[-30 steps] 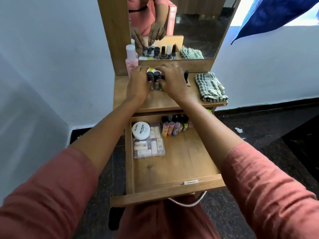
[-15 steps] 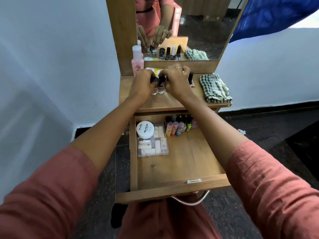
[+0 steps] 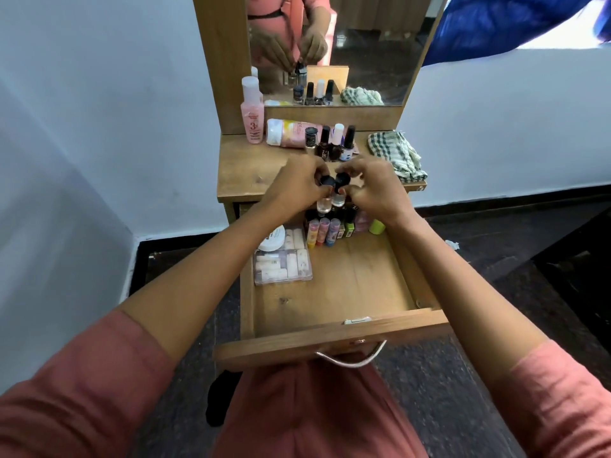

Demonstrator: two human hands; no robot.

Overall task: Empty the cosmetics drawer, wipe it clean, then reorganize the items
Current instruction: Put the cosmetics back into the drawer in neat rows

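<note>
Two hands [image 3: 296, 188] [image 3: 375, 190], two clear bottles [image 3: 324, 204] [image 3: 338, 200], one checked cloth [image 3: 396, 153]

Both arms stretched forward, forearms bare. My left hand [image 3: 297, 188] and right hand [image 3: 377, 190] nearly meet, fingers curled, each apparently pinching a small bottle by its cap: left bottle [image 3: 323, 203], right bottle [image 3: 338, 199].

You can read a large "3" on the label of the pink bottle [image 3: 253, 122]; the smaller print around it is too blurred for you. Something like a "5" stands on the front edge of the tabletop [image 3: 246, 173], at its right corner. Print on the tube [image 3: 287, 132] and on the white lid [image 3: 274, 241] in the drawer [image 3: 350, 285] is unreadable.
</note>
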